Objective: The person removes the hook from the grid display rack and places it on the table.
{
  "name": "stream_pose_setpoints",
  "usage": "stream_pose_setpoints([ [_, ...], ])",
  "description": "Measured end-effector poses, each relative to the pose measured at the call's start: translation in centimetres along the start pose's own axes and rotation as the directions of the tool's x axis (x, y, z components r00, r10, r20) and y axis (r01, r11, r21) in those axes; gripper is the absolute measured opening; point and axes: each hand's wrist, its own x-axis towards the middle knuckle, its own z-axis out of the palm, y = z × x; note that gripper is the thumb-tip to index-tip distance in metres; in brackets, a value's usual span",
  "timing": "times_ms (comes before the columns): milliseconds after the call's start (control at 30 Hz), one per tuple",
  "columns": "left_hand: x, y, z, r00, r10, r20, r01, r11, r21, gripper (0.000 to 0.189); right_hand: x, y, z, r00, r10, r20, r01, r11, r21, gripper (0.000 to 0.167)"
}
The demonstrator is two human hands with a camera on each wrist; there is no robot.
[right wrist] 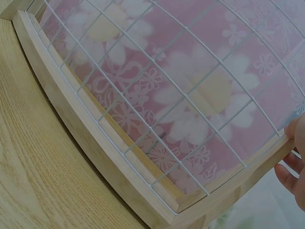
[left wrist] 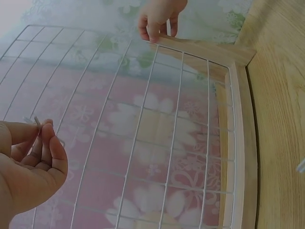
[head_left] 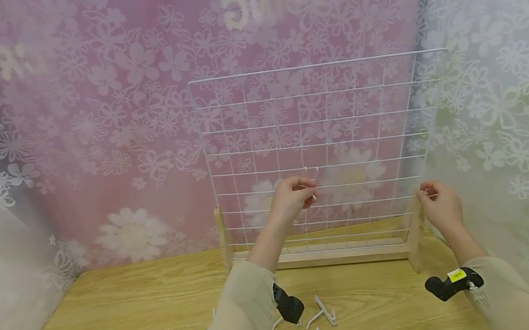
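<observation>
A white wire grid panel [head_left: 316, 66] stands upright in a wooden stand [head_left: 341, 257]. My left hand [head_left: 291, 200] is in front of the grid's middle and pinches a white metal hook [left wrist: 37, 120] between thumb and fingertips. The hook's two small prongs show just above the fingers, right at a horizontal wire; the rest of it is mostly hidden by the hand. At the grid's right edge, my right hand [head_left: 443, 206] grips the top of the stand's right upright [right wrist: 267, 155], thumb on the near side and fingers behind.
Several loose white hooks [head_left: 325, 312] lie on the wooden table [head_left: 129, 325] near its front, partly behind the left sleeve. Behind the grid hangs a pink curtain [head_left: 143, 120] with flower prints, and pale flowered sheets [head_left: 517, 90] close off both sides.
</observation>
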Motion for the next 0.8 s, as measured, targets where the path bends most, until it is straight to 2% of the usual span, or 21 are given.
stream_pose_setpoints([
  [100,-0.5,-0.6,-0.8,1.000,0.015,0.023,-0.015,0.999,0.029,0.009,-0.1,-0.1,0.0,1.000,0.009,0.007,-0.009,1.000,0.002,0.024],
  [233,-1.1,-1.1,-1.8,0.999,-0.010,0.049,0.008,0.999,0.034,0.008,0.0,-0.2,-0.3,1.000,0.019,0.021,-0.019,1.000,-0.009,0.026],
  [433,-1.4,-2.0,-3.3,0.997,-0.007,0.078,0.000,0.996,0.092,0.010,0.6,-0.3,-0.7,1.000,0.022,-0.003,-0.022,1.000,-0.019,0.026],
  [600,-2.0,-3.3,-4.8,0.997,-0.026,0.072,0.019,0.995,0.099,0.013,0.5,-0.3,-0.5,1.000,0.010,0.004,-0.010,1.000,-0.025,0.024],
  [800,-2.8,-4.7,-6.6,0.996,-0.078,0.044,0.073,0.992,0.107,0.013,0.2,-0.3,0.1,1.000,-0.006,0.005,0.006,1.000,-0.014,0.022],
])
